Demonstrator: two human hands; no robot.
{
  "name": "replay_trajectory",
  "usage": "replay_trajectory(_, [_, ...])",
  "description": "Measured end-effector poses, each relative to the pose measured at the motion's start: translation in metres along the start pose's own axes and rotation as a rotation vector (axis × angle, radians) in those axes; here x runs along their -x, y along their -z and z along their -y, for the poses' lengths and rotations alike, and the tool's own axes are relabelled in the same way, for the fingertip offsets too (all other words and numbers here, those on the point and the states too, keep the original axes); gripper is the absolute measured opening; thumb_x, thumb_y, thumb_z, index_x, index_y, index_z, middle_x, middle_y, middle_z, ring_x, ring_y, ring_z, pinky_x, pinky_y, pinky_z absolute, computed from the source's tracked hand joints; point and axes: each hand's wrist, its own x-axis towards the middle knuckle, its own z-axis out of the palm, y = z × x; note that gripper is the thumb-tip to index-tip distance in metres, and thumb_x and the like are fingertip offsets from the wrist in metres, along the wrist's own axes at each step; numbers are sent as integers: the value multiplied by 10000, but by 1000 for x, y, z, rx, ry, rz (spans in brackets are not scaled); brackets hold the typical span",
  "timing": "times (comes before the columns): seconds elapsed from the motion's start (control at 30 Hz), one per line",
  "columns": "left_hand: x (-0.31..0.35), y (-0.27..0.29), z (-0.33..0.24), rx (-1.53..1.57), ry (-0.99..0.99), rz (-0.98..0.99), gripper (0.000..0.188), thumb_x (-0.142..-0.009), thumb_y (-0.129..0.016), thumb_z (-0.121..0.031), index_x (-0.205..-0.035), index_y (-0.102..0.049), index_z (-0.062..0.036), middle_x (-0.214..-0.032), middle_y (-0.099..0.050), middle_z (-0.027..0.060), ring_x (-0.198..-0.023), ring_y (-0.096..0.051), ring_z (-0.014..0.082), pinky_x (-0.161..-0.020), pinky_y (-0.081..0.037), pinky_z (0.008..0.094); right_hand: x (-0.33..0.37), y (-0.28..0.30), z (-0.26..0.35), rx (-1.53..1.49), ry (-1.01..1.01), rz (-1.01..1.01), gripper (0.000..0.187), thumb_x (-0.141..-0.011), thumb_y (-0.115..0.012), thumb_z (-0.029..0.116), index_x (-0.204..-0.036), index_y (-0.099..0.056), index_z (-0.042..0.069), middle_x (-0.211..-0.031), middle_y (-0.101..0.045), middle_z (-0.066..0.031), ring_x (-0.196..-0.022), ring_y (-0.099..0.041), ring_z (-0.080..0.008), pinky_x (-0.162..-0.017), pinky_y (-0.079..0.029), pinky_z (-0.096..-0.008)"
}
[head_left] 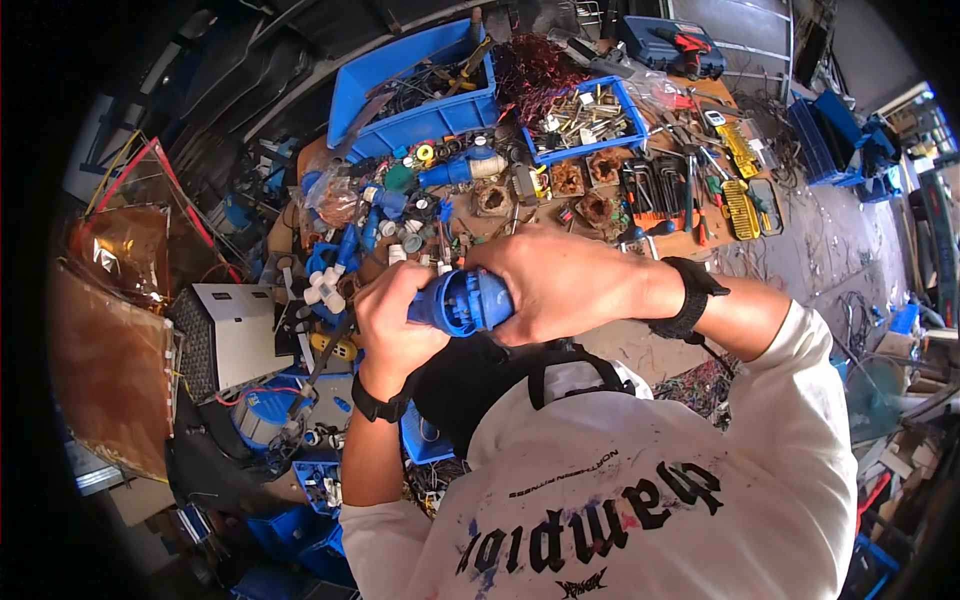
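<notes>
A round blue plastic piece (470, 303), which looks like an industrial plug housing, is held between my two hands over the near side of the workbench. Its side shows an opening with blue ribs inside. My left hand (395, 318) is closed around its left end. From the other side, my right hand (560, 285) wraps over its right end, and most of those fingertips are hidden. Black bands sit on both wrists. Just beyond my hands lie white and blue plastic fittings (400, 240) and a blue connector (450, 172) with a pale end.
At the back stand a large blue crate (415, 90) with cables and tools, and a blue tray (585, 120) of metal pieces. Pliers, hex keys (655, 188) and a yellow bit case (742, 208) lie to the right. A white metal box (235, 335) stands left.
</notes>
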Motion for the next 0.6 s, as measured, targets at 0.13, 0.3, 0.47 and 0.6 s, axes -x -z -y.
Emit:
replay_trajectory(0.13, [3,-2,-2,20,15,24,290,-594,-786,-43,-790,-574,-17,-688,-599,105,-591,-604,262,-555,-478,343,8,-3,3,36,14,-55,360,-637,-723,128,-934,-601,-32,-746,-646,-227,-754,-659,-390,-679,-518,-440])
replay_trajectory(0.3, [-2,4,-11,-7,54,53,351,-589,-802,-60,-859,-583,-19,-729,-640,117,-645,-648,273,-600,-510,343,13,3,11,62,-17,-40,361,-648,-716,104,-958,-597,-36,-751,-642,-234,-761,-656,-392,-684,-513,-441])
replay_trajectory(0.47, [-4,10,-17,61,193,137,568,-626,-820,-90,-1096,-508,-19,-808,-684,139,-758,-709,231,-640,-529,325,15,9,13,-52,-38,10,369,-654,-715,110,-972,-602,-39,-791,-645,-231,-776,-651,-385,-702,-507,-434])
replay_trajectory(0.6, [-11,18,-24,106,295,214,565,-609,-833,-86,-1074,-521,-21,-868,-688,138,-742,-695,274,-649,-525,332,14,12,14,-34,-106,37,406,-662,-742,148,-996,-613,-42,-807,-656,-210,-764,-661,-351,-718,-511,-404])
